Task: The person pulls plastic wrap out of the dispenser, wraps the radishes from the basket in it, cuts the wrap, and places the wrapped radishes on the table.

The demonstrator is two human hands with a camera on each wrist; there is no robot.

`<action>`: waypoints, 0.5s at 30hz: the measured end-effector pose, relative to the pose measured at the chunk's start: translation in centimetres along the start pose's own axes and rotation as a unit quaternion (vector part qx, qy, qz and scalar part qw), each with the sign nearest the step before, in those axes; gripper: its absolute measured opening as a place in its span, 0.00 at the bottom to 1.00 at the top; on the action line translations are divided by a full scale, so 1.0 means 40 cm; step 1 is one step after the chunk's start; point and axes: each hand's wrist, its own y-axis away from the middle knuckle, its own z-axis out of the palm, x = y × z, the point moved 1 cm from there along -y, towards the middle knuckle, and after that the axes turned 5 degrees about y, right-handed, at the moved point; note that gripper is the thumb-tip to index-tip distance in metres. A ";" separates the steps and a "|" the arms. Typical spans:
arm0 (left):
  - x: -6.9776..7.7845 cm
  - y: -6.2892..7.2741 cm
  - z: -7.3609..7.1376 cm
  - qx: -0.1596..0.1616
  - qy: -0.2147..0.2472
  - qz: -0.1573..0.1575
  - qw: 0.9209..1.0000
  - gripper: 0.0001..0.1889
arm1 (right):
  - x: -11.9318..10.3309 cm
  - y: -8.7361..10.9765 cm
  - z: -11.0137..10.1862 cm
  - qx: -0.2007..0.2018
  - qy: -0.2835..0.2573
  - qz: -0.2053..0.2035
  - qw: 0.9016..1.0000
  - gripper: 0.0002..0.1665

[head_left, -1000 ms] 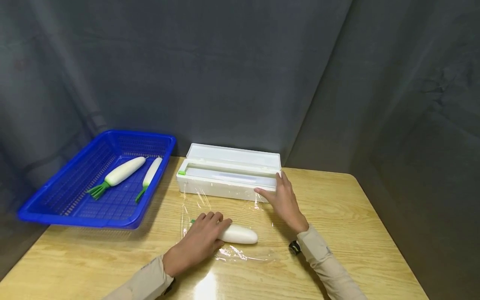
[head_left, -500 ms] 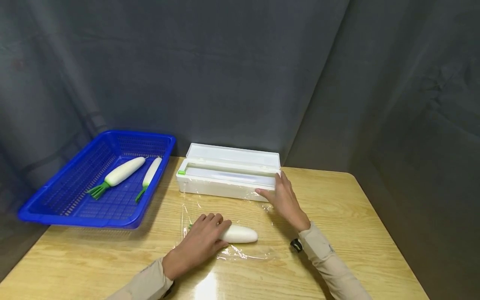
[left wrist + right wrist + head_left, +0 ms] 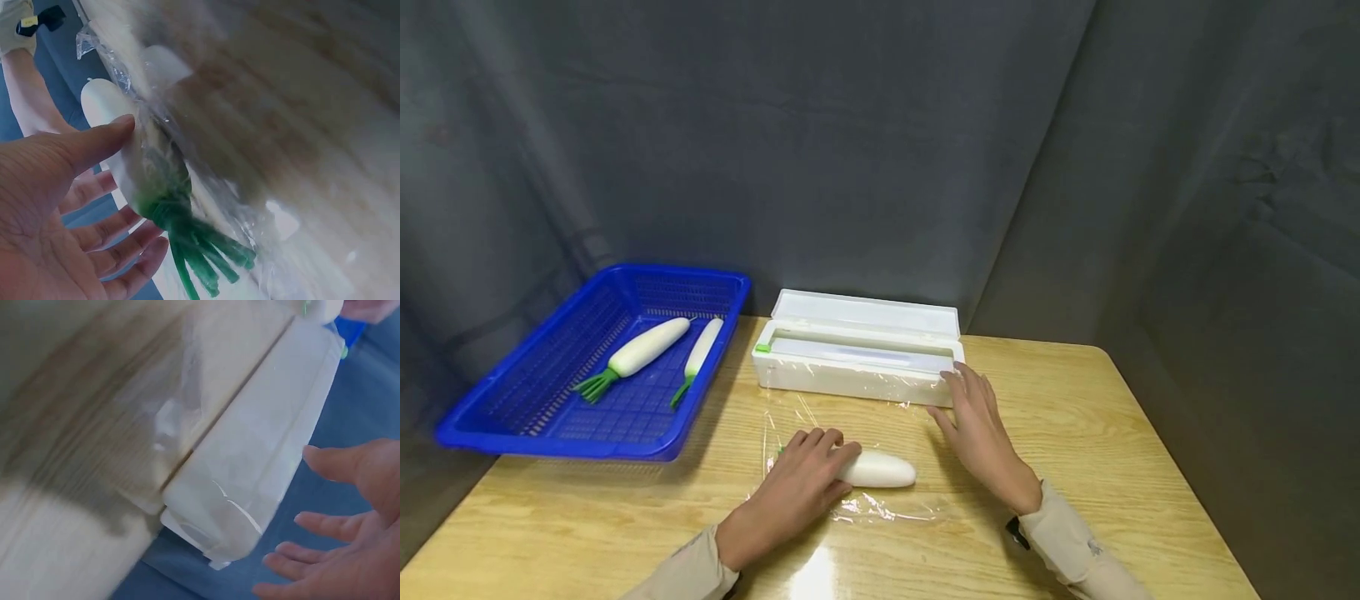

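Observation:
A white radish with green leaf stalks lies sideways on a sheet of cling film. My left hand grips it near its leafy end. The left wrist view shows the thumb on one side of the radish and the fingers on the other, with crinkled film along it. From the white cling film box, lid raised, the film stretches toward me. My right hand is at the box's right end, fingers spread and holding nothing. In the right wrist view its fingertips stand just off the box.
On the left stands a blue plastic basket with two more white radishes inside. A green slider sits at the box's left end. Dark grey curtains rise behind and beside the wooden table.
My right hand has come off the right end of the box, moving a little toward me and to the right. The left hand stays on the radish.

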 end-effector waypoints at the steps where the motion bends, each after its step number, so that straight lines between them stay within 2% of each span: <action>1: 0.000 0.001 -0.001 0.001 -0.003 -0.001 1.000 0.25 | -0.004 0.007 -0.004 0.013 0.007 -0.016 1.000 0.31; 3: 0.000 0.004 -0.005 0.002 -0.007 -0.003 1.000 0.26 | -0.014 0.019 -0.015 0.019 0.014 -0.035 0.999 0.26; 5: -0.001 0.009 -0.008 0.009 -0.010 -0.002 1.000 0.26 | -0.023 0.035 -0.028 0.005 0.013 -0.047 0.999 0.21; 9: -0.003 0.025 -0.011 0.033 -0.013 0.007 0.999 0.25 | -0.031 0.068 -0.051 -0.059 0.002 -0.084 0.995 0.15; 12: -0.007 0.037 -0.015 0.048 -0.019 0.021 0.998 0.23 | -0.030 0.084 -0.059 -0.100 -0.006 -0.127 0.987 0.13; 15: -0.012 0.047 -0.023 0.059 -0.028 0.035 0.997 0.21 | -0.030 0.095 -0.063 -0.141 -0.016 -0.145 0.979 0.15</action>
